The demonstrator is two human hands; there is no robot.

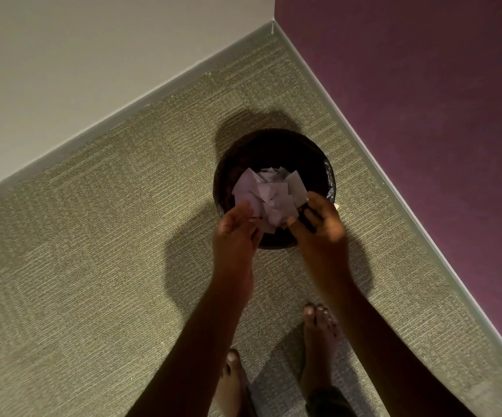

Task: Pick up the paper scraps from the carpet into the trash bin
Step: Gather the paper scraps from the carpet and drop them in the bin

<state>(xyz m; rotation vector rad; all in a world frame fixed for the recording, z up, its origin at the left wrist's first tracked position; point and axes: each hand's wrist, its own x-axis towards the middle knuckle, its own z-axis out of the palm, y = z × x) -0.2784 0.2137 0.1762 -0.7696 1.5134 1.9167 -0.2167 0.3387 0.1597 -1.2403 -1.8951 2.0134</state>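
A round black trash bin (222,176) with a dark liner stands on the carpet (123,236) near the room corner. A bunch of pale lilac paper scraps (269,192) sits over the bin's opening, between my two hands. My left hand (237,228) is at the bin's near-left rim, fingers stretched out and touching the bunch's edge. My right hand (320,225), blurred, is at the near-right rim with its fingers spread. I cannot tell whether the scraps are falling or lying in the bin. One small pale scrap (337,207) lies by the bin's right side.
A beige wall (93,70) and a purple wall (424,100) meet in a corner behind the bin, with a pale baseboard along each. My bare feet (319,332) stand on the carpet just before the bin.
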